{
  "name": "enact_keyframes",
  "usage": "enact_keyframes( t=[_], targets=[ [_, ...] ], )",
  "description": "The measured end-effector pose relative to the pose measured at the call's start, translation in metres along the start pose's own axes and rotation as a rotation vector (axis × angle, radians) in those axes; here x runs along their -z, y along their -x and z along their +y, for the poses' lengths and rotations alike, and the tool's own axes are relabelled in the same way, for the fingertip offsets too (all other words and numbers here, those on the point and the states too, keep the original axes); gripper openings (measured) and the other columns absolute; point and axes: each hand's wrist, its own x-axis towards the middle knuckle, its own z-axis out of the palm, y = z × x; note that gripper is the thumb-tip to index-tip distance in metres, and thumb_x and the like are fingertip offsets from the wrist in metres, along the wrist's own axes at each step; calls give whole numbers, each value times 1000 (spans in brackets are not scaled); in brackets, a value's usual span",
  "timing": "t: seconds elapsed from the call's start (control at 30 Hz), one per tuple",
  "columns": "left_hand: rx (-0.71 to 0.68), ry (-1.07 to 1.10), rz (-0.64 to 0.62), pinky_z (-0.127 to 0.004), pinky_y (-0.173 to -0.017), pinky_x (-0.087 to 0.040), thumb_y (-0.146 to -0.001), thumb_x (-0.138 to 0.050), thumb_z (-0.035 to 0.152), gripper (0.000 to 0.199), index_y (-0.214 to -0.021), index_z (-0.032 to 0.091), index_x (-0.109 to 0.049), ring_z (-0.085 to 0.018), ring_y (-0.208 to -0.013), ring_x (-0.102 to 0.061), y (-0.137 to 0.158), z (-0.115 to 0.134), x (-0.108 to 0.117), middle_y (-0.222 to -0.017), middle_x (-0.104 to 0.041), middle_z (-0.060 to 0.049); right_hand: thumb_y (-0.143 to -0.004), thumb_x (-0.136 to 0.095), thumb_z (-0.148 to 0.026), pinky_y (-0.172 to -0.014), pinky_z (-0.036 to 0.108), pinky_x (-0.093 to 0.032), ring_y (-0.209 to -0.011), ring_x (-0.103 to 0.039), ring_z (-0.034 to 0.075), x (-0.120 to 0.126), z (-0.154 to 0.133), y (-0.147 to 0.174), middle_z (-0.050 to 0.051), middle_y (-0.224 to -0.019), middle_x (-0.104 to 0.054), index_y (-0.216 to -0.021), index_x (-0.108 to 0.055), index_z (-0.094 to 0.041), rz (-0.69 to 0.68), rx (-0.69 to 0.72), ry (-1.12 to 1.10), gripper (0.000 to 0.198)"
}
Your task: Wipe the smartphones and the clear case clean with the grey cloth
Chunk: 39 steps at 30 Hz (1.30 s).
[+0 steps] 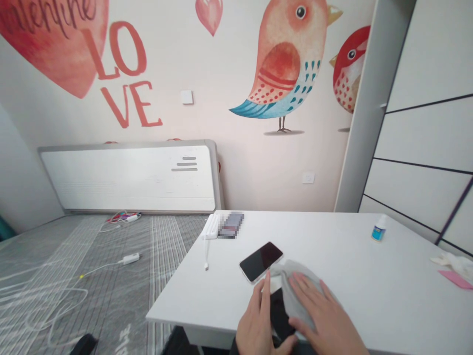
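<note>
Just by the front edge of the white table (340, 261), the left hand (255, 318) clasps a flat black rectangular slab (280, 311), the right hand (322, 309) spread on grey cloth (295, 291) at its right.

The person's 2 hands, at the near edge of the table (332, 246). The left hand (256, 315) is curved in a grip, its index finger extended toward the table's far side, its thumb reaching across toward the other hand. The right hand (321, 305), back upward, has its fingers extended and slightly spread, slanting inward over the table. The 2 thumbs lie near each other.
</note>
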Motion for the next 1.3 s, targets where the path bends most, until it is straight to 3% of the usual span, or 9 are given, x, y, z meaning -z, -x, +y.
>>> enact_keyframes(
  t=[0.07,0.2,0.3,0.5,0.73,0.93,1.07,1.13,1.3],
  targets=[
    [26,4,2,-42,-109,-56,-65,-79,33,122,-168,20,-16,-38,-141,-55,2,5,2,-168,-36,-17,-101,-50,-65,-112,59,-47,-139,-57,38,8,3,2,9,-158,-50,-163,-36,-24,-39,-131,-9,76],
    [-64,28,76,-42,-111,-54,-69,-69,21,111,-168,18,-17,-35,-145,-52,5,10,6,-166,-39,-18,-88,-57,-80,-121,58,-40,-148,-47,39,30,-31,-2,11,-165,-37,-165,-31,-21,-220,42,-281,101],
    [-134,24,159,-43,-110,-55,-74,-68,18,112,-168,24,-8,-32,-147,-49,5,11,9,-164,-41,-16,-94,-53,-76,-128,56,-30,-154,-39,31,50,-39,-7,3,-169,-32,-166,-24,-32,-300,16,-400,89],
    [-191,-1,164,-44,-98,-62,-80,-82,39,120,-167,31,1,-34,-133,-62,-1,17,17,-154,-48,-17,-98,-40,-76,-122,70,-31,-151,-42,41,63,-15,-1,20,-161,-43,-159,-43,-11,-245,-292,-206,89],
    [-273,20,162,-46,-104,-58,-81,-79,31,116,-167,27,-3,-34,-137,-58,-6,14,23,-151,-50,-17,-96,-43,-80,-131,51,-21,-155,-37,27,67,-49,-11,7,-165,-42,-161,-41,-23,-287,-118,-402,87],
    [-290,31,172,-45,-101,-60,-81,-82,40,119,-167,26,0,-31,-124,-67,-6,17,22,-148,-51,-18,-99,-28,-79,-124,72,-18,-155,-32,42,73,-28,-9,25,-163,-39,-159,-40,-5,-258,-288,-291,96],
    [-302,20,206,-43,-97,-62,-82,-73,22,113,-167,26,1,-32,-128,-65,-6,16,21,-147,-52,-19,-85,-44,-90,-132,47,-22,-155,-37,28,70,-52,-12,8,-166,-41,-161,-41,-20,-296,-87,-359,103],
    [-296,20,209,-41,-93,-63,-81,-75,22,115,-166,27,2,-31,-125,-67,-6,16,21,-147,-51,-19,-92,-40,-85,-131,47,-23,-154,-39,25,71,-46,-12,5,-165,-43,-161,-41,-26,-307,-78,-367,91],
    [-262,32,188,-42,-93,-63,-80,-82,36,121,-166,29,3,-28,-117,-71,-4,21,23,-146,-51,-17,-101,-32,-75,-125,67,-24,-155,-35,38,70,-28,-9,22,-164,-40,-162,-37,-12,-271,-249,-293,88]
  ],
)
